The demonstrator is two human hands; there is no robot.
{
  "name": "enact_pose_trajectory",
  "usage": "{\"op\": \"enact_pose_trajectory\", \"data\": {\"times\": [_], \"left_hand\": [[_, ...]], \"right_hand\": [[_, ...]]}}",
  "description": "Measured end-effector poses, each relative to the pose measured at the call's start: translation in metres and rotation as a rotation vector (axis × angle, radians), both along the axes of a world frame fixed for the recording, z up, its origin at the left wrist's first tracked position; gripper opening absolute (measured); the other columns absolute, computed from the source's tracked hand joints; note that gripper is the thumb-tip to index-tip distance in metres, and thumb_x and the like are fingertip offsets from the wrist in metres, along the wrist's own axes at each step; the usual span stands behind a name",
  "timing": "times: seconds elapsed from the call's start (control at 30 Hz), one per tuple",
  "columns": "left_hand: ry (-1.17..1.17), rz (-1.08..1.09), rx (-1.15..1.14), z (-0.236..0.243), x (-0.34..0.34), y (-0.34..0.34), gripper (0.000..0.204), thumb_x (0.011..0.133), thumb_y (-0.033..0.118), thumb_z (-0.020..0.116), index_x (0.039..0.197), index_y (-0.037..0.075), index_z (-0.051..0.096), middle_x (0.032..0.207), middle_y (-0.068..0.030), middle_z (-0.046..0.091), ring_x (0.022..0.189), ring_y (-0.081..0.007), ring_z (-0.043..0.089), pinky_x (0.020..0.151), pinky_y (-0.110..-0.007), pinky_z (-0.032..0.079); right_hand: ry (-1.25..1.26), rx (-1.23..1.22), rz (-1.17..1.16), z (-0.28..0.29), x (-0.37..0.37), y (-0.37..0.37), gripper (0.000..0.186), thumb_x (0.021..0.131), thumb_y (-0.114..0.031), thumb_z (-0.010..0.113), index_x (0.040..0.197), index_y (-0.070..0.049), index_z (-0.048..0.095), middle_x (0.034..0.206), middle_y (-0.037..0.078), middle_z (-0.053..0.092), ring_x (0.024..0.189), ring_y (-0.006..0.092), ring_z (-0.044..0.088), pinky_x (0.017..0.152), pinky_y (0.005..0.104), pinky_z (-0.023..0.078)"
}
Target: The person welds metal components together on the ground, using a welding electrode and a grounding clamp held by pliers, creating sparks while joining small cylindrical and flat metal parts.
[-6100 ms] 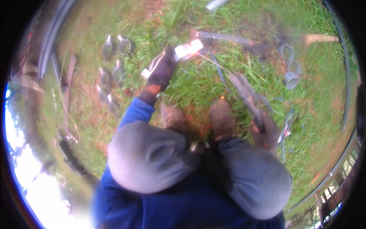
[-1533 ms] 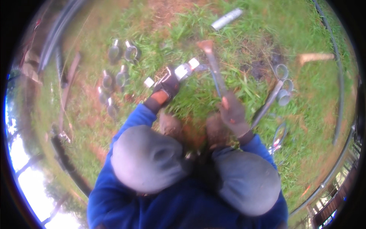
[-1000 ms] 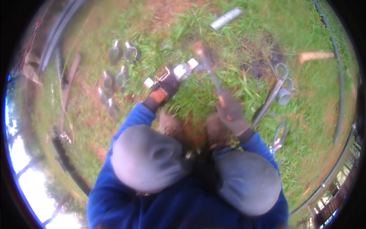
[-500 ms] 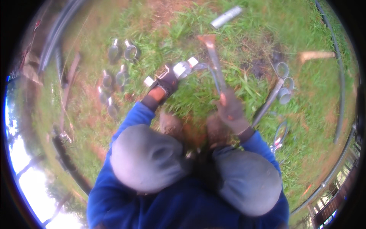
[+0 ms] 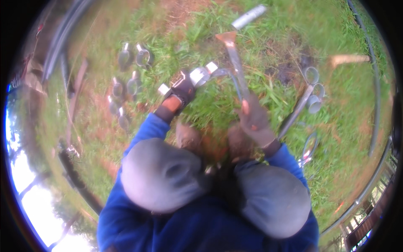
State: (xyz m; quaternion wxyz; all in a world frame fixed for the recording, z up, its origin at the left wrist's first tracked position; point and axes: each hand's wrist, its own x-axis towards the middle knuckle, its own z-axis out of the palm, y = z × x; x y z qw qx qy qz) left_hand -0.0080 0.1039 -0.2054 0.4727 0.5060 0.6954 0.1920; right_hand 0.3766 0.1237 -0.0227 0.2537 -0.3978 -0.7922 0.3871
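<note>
My left hand (image 5: 183,87), in a dark glove, is closed on a pale square bar (image 5: 211,67); its other end shows on the wrist side of the glove. A shiny short metal tube (image 5: 199,77) sits against the bar beside my fingers. My gloved right hand (image 5: 255,119) grips the lower end of a long metal tool (image 5: 236,59), whose flared, rusty flat end points away from me. Near that tool's shaft, a thin bluish rod (image 5: 234,82) runs toward the right hand; whether the hand holds it too, I cannot tell.
Several metal rings with tabs (image 5: 143,56) lie in the grass at left. A loose pipe (image 5: 249,17) lies far ahead. To the right are short pipe pieces (image 5: 313,104), a slanting bar (image 5: 296,111), a wooden handle (image 5: 348,60) and a dark hose (image 5: 376,92).
The flared end of the tool in my right hand has moved very slightly left and nearer the ground pipe's side. My left hand stays on the bar.
</note>
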Motion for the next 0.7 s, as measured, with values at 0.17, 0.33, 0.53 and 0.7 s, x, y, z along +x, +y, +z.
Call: {"op": "enact_pose_trajectory", "data": {"times": [0.17,0.33,0.53,0.7], "left_hand": [[0.106,-0.124,0.214,-0.032,-0.004,0.004,0.101,0.125,0.073,-0.005,0.182,0.009,0.05,0.173,-0.0111,0.072,0.154,-0.0273,0.073,0.138,-0.034,0.053],[-0.336,0.242,0.034,-0.006,0.0,-0.005,0.097,0.128,0.074,0.008,0.183,0.004,0.046,0.164,-0.0158,0.077,0.143,-0.0272,0.079,0.123,-0.042,0.064],[0.341,-0.081,-0.06,0.151,0.039,-0.012,0.071,0.126,0.045,0.046,0.178,-0.004,0.041,0.154,-0.0226,0.081,0.13,-0.0307,0.083,0.109,-0.047,0.067],[0.412,-0.136,-0.086,0.176,0.046,0.008,0.073,0.129,0.043,0.046,0.182,-0.006,0.033,0.149,-0.0224,0.082,0.125,-0.0318,0.084,0.108,-0.047,0.068]], "right_hand": [[-0.172,-0.134,0.121,0.007,-0.001,0.006,0.047,0.111,-0.024,0.084,0.147,-0.005,0.061,0.096,0.021,0.076,0.086,0.0494,0.079,0.074,0.057,0.062],[-0.044,-0.044,0.069,0.009,-0.009,-0.001,0.05,0.11,-0.026,0.086,0.149,-0.007,0.061,0.093,0.022,0.075,0.084,0.0486,0.079,0.073,0.0562,0.062],[-0.108,-0.114,0.033,0.006,-0.002,0.002,0.047,0.109,-0.02,0.085,0.149,-0.007,0.062,0.093,0.021,0.075,0.085,0.0481,0.079,0.072,0.0551,0.061],[-0.044,-0.056,0.076,0.012,0.0,-0.006,0.047,0.109,-0.02,0.085,0.148,-0.007,0.063,0.094,0.022,0.075,0.086,0.0486,0.079,0.072,0.0557,0.062]]}}
